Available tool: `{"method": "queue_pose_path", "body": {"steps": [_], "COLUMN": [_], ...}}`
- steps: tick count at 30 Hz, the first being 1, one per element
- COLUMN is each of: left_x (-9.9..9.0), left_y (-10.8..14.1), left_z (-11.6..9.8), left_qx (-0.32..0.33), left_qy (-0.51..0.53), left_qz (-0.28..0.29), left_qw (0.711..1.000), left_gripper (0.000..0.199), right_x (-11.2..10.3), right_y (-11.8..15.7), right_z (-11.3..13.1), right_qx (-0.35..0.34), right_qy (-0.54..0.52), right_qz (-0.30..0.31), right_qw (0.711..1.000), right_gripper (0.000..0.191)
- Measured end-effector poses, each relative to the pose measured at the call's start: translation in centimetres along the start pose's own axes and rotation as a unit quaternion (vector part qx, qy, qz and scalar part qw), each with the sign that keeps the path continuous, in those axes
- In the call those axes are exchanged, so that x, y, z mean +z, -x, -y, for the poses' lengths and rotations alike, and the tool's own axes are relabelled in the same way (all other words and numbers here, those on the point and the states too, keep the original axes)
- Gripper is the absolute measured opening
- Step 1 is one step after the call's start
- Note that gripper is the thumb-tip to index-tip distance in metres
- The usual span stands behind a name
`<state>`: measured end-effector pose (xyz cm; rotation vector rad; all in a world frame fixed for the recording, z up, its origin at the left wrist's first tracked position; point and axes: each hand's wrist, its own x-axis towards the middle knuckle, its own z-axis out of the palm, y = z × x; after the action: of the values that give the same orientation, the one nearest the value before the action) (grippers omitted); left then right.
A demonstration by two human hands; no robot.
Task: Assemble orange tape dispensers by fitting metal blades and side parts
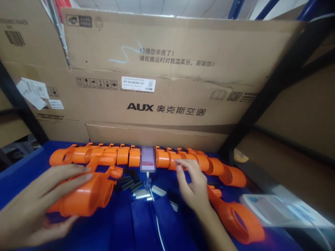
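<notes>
Gripping glossy orange plastic cylinder (83, 196), left hand (43, 204)

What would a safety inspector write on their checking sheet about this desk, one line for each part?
Surface: blue top.
Job's things: orange ring pieces in a curved row; one orange piece held apart from it.
Clutter: loose black pieces and silvery pieces near the middle.
Hands: left hand grips the held piece; right hand is by the row, contact unclear.
Cables: white cable runs from the screen device; a blurred pale cord lies by the white device.
Surroundings: big cardboard behind, black bar at right.
</notes>
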<state>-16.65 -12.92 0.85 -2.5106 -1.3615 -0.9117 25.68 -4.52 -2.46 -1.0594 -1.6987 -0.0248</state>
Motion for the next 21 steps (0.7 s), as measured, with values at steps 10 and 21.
{"method": "queue_pose_path", "body": {"steps": [10, 21], "left_x": [9.2, 14.9], "left_y": [-6.7, -10.2], "left_z": [-8.4, -10.2], "left_qx": [0.252, -0.119], "left_qy": [0.126, 0.626], "left_qz": [0.121, 0.081], "left_qw": [0.952, 0.767], "left_gripper": [0.083, 0.071], "right_x": [3.7, 3.2], "right_y": [1.5, 0.9], "right_z": [3.0, 1.1], "right_qx": [0.316, 0.377], "right_qy": [-0.375, -0.342], "right_qz": [0.124, 0.023], "right_qw": [0.862, 0.860], "right_gripper": [0.031, 0.035]}}
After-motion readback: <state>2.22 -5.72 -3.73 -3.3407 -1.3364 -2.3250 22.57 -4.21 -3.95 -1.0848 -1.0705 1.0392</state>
